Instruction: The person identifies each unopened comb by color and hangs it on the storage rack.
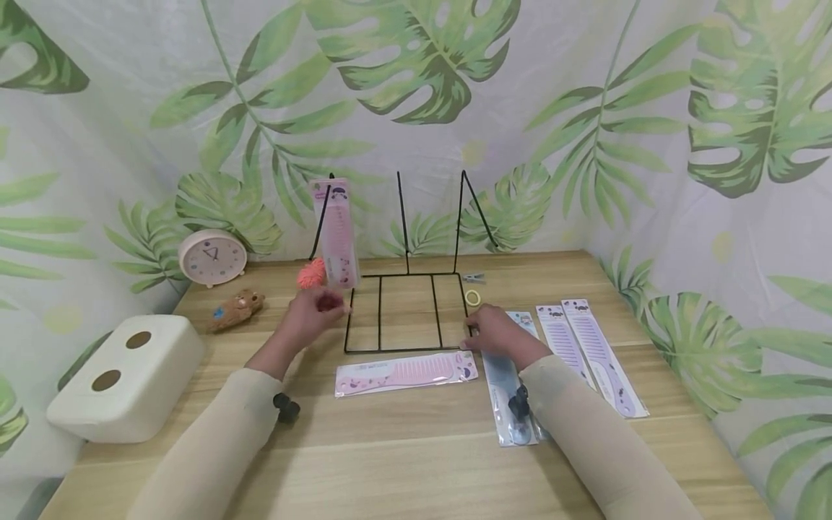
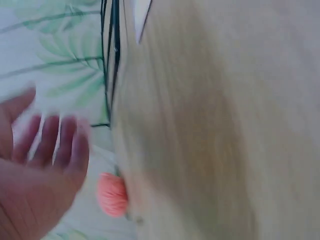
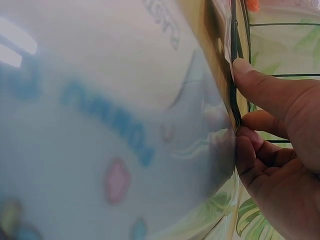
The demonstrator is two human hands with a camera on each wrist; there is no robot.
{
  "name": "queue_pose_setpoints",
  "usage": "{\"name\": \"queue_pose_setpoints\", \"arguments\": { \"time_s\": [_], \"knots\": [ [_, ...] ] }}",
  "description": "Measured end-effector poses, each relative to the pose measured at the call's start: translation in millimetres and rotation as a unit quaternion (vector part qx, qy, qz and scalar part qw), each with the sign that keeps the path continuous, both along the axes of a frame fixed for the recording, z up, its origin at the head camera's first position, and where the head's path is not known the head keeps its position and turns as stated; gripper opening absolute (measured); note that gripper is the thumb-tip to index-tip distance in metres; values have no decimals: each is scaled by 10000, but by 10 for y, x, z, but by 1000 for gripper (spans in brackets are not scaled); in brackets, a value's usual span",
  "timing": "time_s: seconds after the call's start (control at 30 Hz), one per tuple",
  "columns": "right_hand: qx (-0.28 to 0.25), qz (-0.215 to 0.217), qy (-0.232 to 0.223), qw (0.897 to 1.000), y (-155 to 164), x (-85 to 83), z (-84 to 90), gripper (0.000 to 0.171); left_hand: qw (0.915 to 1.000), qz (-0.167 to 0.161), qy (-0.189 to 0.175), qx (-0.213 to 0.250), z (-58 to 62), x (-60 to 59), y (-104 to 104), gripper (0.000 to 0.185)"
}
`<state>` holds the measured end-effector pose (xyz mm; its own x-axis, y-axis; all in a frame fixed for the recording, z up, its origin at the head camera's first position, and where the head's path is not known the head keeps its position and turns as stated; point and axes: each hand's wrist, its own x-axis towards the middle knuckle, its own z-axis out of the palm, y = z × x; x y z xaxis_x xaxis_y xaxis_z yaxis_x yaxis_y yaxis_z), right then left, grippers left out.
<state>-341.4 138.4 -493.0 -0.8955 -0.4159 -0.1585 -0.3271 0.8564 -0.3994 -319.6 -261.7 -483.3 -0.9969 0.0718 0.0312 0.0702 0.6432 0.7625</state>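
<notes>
A black wire rack (image 1: pixel 403 350) stands on the table, its upright hooks rising at the back. From its left hook hangs a packaged pink comb (image 1: pixel 338 235). My right hand (image 1: pixel 497 332) grips the rack's front right corner; the right wrist view shows thumb and fingers (image 3: pixel 250 145) at the black wire. Beside the left edge of the rack, below the hanging comb, is my left hand (image 1: pixel 312 314), its fingers loose with nothing held. Another packaged pink comb (image 1: pixel 406 372) lies just in front of the rack. A packaged blue comb (image 1: pixel 503 386) is partly hidden under my right forearm.
Two packaged purple combs (image 1: pixel 601 357) lie at the right. Behind my right hand are a yellow ring (image 1: pixel 472 291) and a small grey clip (image 1: pixel 474 277). Leftward sit a coral pom-pom (image 1: pixel 311 274), a clock (image 1: pixel 213 258), a brown bear toy (image 1: pixel 238 310) and a white box with holes (image 1: pixel 139 368).
</notes>
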Motion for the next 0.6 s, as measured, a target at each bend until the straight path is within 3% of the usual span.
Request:
{"name": "queue_pose_setpoints", "arguments": {
  "time_s": [0.1,0.17,0.23,0.33,0.5,0.6],
  "knots": [
    [7,-27,1,10000,4,-3,5,42,9918,-1229,-198,-291,82,157,161,44],
    [-8,-39,-22,10000,3,-6,3,35,9818,-1779,-407,-534,116,271,295,52],
    [-9,-50,-19,10000,-1,-5,7,29,9724,-2106,-487,-873,123,374,432,56],
    [-23,-32,-40,10000,-6,-1,12,24,9619,-2303,-553,-1368,117,508,612,56],
    [-9,60,21,10000,-4,-2,-4,24,9446,-2488,-330,-2114,79,623,768,53],
    [-3,94,39,9999,-10,-6,-6,21,9414,-2448,-292,-2301,64,649,797,53]
  ]
}}
